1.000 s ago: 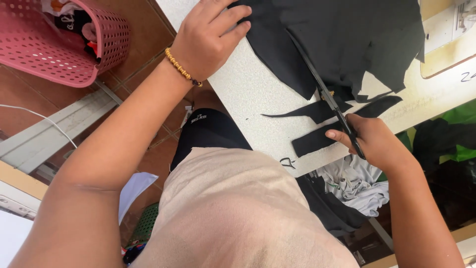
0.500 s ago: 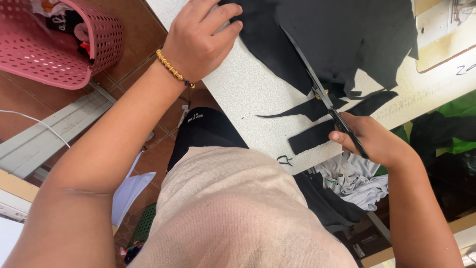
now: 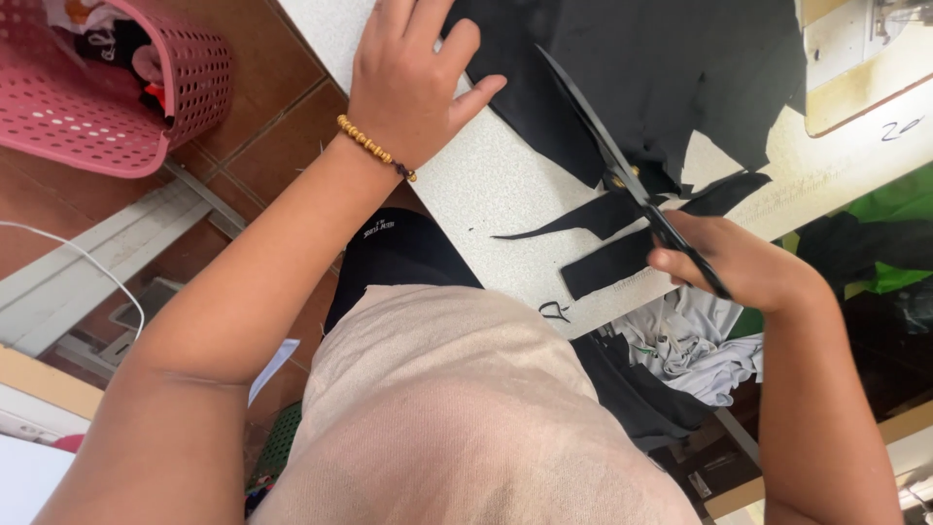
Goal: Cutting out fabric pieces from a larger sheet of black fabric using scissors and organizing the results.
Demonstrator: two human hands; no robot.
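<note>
My right hand grips the black handles of a pair of long scissors, whose blades point up into a sheet of black fabric lying on the white speckled table. My left hand, with a beaded bracelet at the wrist, presses flat on the table and touches the left edge of the fabric. Two narrow black offcut strips lie near the table's front edge, just left of my right hand.
A pink perforated basket with clothes stands on the tiled floor at upper left. White and grey cloth hangs below the table edge. A cream board lies at upper right, green material beside it.
The scissors and my right hand have shifted slightly along the cut in the black fabric. My left hand stays pressed on the fabric's edge.
</note>
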